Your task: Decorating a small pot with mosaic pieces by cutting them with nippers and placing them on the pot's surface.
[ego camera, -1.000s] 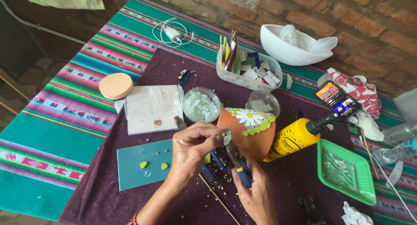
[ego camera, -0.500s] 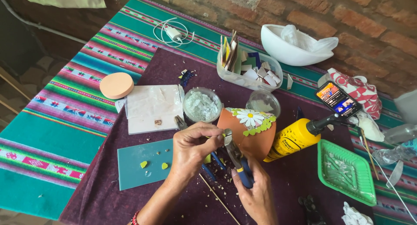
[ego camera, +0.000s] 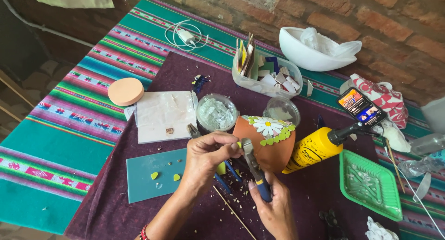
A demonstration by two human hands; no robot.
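Observation:
My right hand (ego camera: 274, 207) grips blue-handled nippers (ego camera: 254, 168), jaws pointing up toward my left hand (ego camera: 209, 157). The left hand's fingertips pinch a small piece, partly hidden, right at the nipper jaws. Just behind them a terracotta pot (ego camera: 269, 145) lies on its side, with a white daisy and green leaf mosaic along its rim. A teal tile (ego camera: 143, 180) with two small yellow-green chips lies left of my left forearm. A second blue-handled tool (ego camera: 222, 177) lies under my left hand.
A yellow glue bottle (ego camera: 315, 149) lies right of the pot, a green tray (ego camera: 368, 184) beyond it. Behind are a round tub of glass bits (ego camera: 215, 114), a clear box of tile pieces (ego camera: 266, 75), a white slab (ego camera: 164, 115), a peach disc (ego camera: 125, 91) and a phone (ego camera: 361, 107).

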